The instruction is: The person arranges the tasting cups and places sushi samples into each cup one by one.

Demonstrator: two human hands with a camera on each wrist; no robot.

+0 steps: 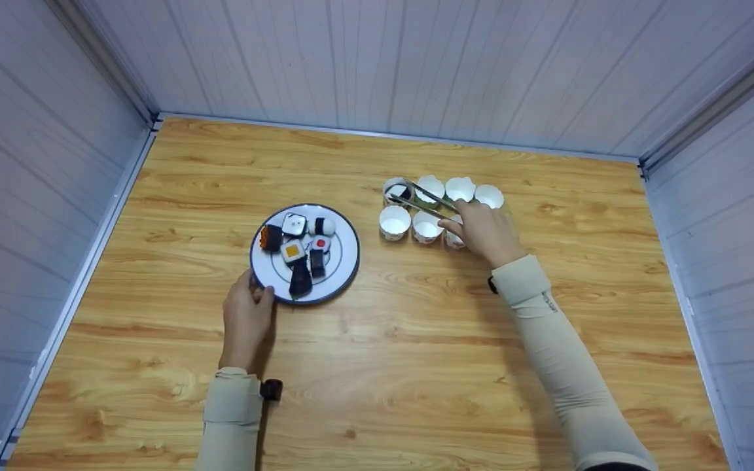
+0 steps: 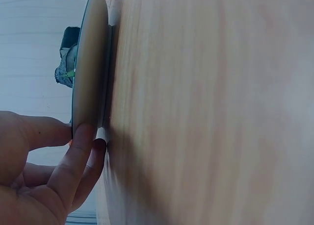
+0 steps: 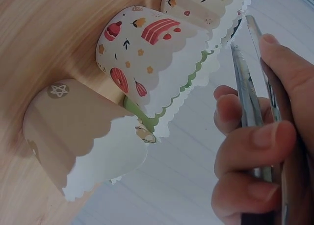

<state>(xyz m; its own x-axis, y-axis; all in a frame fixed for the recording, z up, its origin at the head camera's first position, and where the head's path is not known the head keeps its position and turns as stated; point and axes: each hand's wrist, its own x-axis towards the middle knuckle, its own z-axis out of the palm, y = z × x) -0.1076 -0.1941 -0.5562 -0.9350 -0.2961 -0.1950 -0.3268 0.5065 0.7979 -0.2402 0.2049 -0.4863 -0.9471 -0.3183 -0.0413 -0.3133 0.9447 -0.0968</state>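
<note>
My left hand [image 1: 246, 320] pinches the near-left rim of a white plate [image 1: 345, 255] with a blue edge; in the left wrist view the thumb lies above the rim and fingers [image 2: 73, 161] below. Several toy sushi pieces lie on the plate, among them a black cone-shaped roll [image 1: 300, 280] and an orange-topped piece [image 1: 271, 238]. My right hand [image 1: 489, 234] grips metal tongs [image 3: 248, 87]. Their tips reach the back-left paper cup [image 1: 387, 190], where a black-and-white piece [image 1: 399, 192] shows. Whether the tongs touch that piece, I cannot tell.
Several other paper cups stand in two rows right of the plate, including a front-left cup [image 1: 394, 223] and a back-right cup [image 1: 489, 196]. The right hand partly covers the front row's right end. Pale panel walls [image 1: 364, 65] border the wooden table [image 1: 383, 373].
</note>
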